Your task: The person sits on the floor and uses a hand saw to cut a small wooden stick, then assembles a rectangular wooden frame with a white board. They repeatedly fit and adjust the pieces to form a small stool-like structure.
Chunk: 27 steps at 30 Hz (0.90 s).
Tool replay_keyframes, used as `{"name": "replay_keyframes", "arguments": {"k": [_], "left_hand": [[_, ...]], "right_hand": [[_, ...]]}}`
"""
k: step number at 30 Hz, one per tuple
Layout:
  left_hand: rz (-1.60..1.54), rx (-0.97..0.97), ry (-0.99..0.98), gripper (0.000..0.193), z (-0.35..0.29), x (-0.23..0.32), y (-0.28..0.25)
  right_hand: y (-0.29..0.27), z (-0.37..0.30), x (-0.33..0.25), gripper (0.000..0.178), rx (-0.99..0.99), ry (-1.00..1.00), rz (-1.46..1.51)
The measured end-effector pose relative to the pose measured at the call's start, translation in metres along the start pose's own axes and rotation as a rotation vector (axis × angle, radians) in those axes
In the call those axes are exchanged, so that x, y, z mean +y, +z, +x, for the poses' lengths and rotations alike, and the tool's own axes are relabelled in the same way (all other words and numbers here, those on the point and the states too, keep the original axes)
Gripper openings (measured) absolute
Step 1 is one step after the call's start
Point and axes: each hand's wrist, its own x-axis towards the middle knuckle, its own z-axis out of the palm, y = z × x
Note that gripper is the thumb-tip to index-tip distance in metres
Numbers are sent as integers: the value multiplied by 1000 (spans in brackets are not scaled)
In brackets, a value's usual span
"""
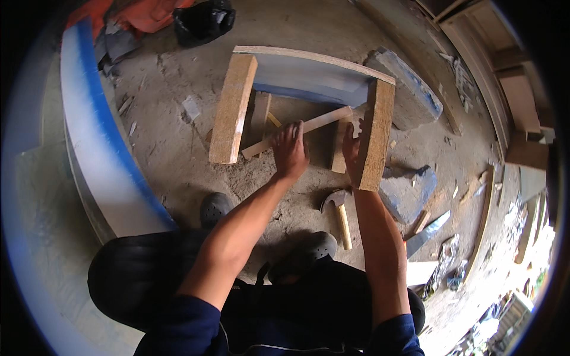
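Note:
A wooden stool-like frame stands before me, with a thick left board, a thick right board and a blue-grey panel at its far side. Across its inside slants a thin wooden strip. My left hand is closed over this strip around its middle. Just inside the right board is my right hand, fingers apart and pointing away from me; the board hides part of it. A claw hammer with a wooden handle lies on the floor below my right hand.
Blue-stained concrete blocks lie right of the frame. A long white-and-blue curved panel stands at the left. Far back are a black plastic bag and orange cloth. At the right lie a handsaw, wood scraps and wooden furniture.

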Motion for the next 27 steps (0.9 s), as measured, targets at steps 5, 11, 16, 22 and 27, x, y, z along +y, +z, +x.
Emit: {"name": "replay_keyframes", "arguments": {"k": [5, 11, 16, 22, 27], "left_hand": [[-91, -10, 23, 46, 8, -6, 3], [-227, -17, 77, 47, 9, -8, -2], [-236, -27, 101, 44, 11, -13, -2], [-230, -48, 142, 42, 20, -16, -6], [-206, -101, 95, 41, 24, -27, -10]], "right_hand": [[6, 10, 4, 58, -221, 284, 237], [14, 19, 19, 54, -231, 251, 256], [20, 26, 28, 50, -279, 379, 397], [13, 24, 32, 46, -323, 510, 486], [16, 30, 33, 38, -390, 512, 499]]}}
